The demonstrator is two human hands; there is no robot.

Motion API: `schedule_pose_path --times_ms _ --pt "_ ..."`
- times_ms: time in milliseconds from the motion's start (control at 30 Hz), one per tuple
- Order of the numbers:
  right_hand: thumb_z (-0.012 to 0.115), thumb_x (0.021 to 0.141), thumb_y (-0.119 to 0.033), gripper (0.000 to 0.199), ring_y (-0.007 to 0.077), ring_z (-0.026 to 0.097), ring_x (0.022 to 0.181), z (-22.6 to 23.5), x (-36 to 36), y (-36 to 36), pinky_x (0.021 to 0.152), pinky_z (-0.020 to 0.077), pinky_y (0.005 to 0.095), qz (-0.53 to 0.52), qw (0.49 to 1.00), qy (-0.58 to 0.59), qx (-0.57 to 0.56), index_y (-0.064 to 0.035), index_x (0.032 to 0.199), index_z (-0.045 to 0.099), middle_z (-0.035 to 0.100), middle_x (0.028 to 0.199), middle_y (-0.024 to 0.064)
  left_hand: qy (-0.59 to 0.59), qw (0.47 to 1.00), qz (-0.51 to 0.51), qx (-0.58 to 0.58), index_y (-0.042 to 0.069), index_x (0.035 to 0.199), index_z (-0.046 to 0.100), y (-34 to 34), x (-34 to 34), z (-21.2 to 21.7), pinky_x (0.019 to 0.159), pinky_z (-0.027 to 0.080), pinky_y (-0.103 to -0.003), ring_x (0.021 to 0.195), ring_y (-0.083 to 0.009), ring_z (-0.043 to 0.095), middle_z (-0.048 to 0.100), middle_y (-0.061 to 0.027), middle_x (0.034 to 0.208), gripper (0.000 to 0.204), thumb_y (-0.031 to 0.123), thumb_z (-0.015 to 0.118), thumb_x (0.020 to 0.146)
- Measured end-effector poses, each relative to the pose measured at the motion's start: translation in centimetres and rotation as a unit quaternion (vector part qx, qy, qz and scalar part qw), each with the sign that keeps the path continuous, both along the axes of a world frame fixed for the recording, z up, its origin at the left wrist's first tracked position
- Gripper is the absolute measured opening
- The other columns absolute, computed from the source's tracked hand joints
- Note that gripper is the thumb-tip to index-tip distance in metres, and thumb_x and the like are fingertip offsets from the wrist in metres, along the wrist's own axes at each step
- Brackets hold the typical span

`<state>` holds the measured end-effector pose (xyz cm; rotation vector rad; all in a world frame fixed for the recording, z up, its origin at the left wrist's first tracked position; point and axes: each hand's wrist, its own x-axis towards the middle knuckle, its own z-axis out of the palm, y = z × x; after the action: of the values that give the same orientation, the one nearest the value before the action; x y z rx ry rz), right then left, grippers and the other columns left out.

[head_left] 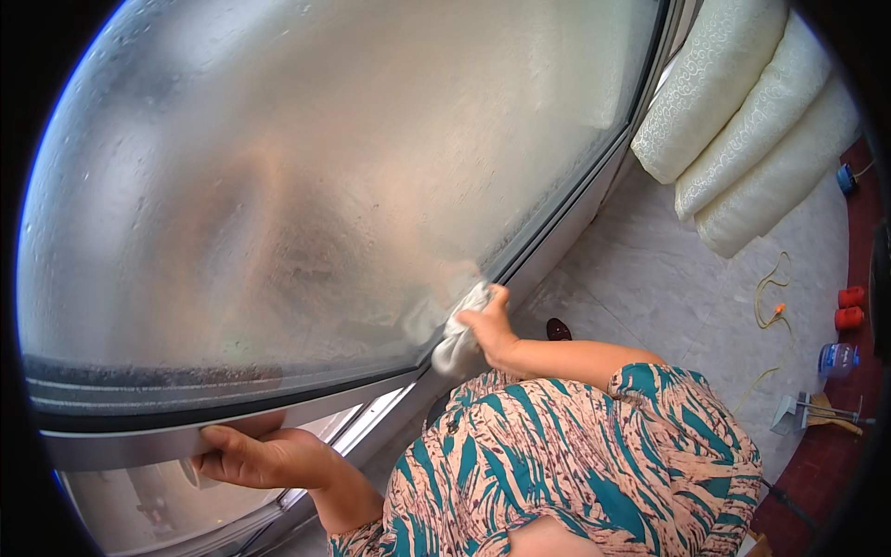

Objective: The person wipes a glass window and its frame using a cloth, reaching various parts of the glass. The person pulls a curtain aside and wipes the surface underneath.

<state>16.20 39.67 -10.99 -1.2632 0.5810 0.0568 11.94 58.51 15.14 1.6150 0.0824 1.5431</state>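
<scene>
A large glass window pane (306, 204), fogged and dotted with water drops, fills the upper left. Its grey metal frame (121, 449) has a black seal along the glass. At the frame's lower edge, my left hand (269, 459) is closed round the metal, thumb on the near side. My right hand (493, 329) grips a bunched white cloth (458, 347) and presses it at the lower right corner of the pane, where glass meets frame. Part of the cloth is hidden under my fingers. A blurred reflection shows in the wet glass.
Cream patterned curtains (733, 102) hang at the upper right above a grey marbled floor (640, 269). Along the right stand two red containers (849, 308), a clear plastic jug (837, 360) and a metal stand-like object (817, 414). A yellow cord (763, 302) lies on the floor.
</scene>
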Motion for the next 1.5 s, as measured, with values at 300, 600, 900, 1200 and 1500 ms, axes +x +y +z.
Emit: schedule_pose_path --times_ms 300,600,900,1200,1500 --pt "0.083 0.074 -0.023 0.089 0.0271 0.053 0.114 9.8 -2.0 2.1 0.089 0.0527 0.0418 0.365 0.856 0.067 0.36 0.0004 0.134 0.022 0.045 0.122 0.0214 0.035 0.999 -0.032 0.001 0.0 0.128 0.043 -2.3 2.0 -0.2 0.094 0.052 -0.029 0.111 -0.0211 0.059 0.057 -0.016 0.12 0.05 0.029 0.064 0.094" --pt "0.07 0.083 -0.011 0.023 0.021 0.068 0.082 9.3 5.4 -12.5 0.077 0.0572 0.0367 0.047 0.959 -0.056 0.274 -0.0048 0.104 0.062 0.067 0.094 0.0093 0.096 0.992 -0.071 0.043 0.001 0.137 0.034 -2.3 1.1 -2.6 0.106 0.041 -0.029 0.121 -0.0218 0.051 0.05 -0.0148 0.13 0.05 0.015 0.059 0.097" --pt "0.064 0.076 -0.008 0.062 0.0292 0.043 0.119 7.4 11.6 -13.7 0.1 0.0388 0.0383 -0.221 0.952 -0.192 -0.086 -0.0004 0.13 0.036 0.041 0.128 0.0193 0.091 0.99 0.009 0.109 0.001 0.14 0.029 -1.9 1.4 -3.0 0.104 0.042 -0.032 0.124 -0.0262 0.049 0.045 -0.0185 0.132 0.051 0.022 0.052 0.1" --pt "0.065 0.086 -0.025 0.04 0.029 0.044 0.125 14.0 1.1 -0.7 0.094 0.0422 0.0391 0.094 0.528 -0.673 -0.509 -0.0272 0.125 0.058 0.049 0.129 0.0098 0.094 0.992 -0.026 0.083 -0.002 0.141 0.024 -3.0 1.2 -2.4 0.102 0.041 -0.035 0.12 -0.0254 0.048 0.041 -0.0197 0.134 0.049 0.017 0.046 0.102" --pt "0.061 0.085 -0.024 0.028 0.0256 0.046 0.121 20.8 4.7 -2.7 0.092 0.0384 0.0373 -0.014 0.434 -0.764 -0.478 -0.0263 0.114 0.06 0.051 0.123 0.0044 0.045 0.994 -0.048 0.082 0.002 0.146 0.019 -4.0 -0.2 -2.2 0.105 0.037 -0.037 0.126 -0.0258 0.042 0.035 -0.0177 0.141 0.059 0.023 0.051 0.1"
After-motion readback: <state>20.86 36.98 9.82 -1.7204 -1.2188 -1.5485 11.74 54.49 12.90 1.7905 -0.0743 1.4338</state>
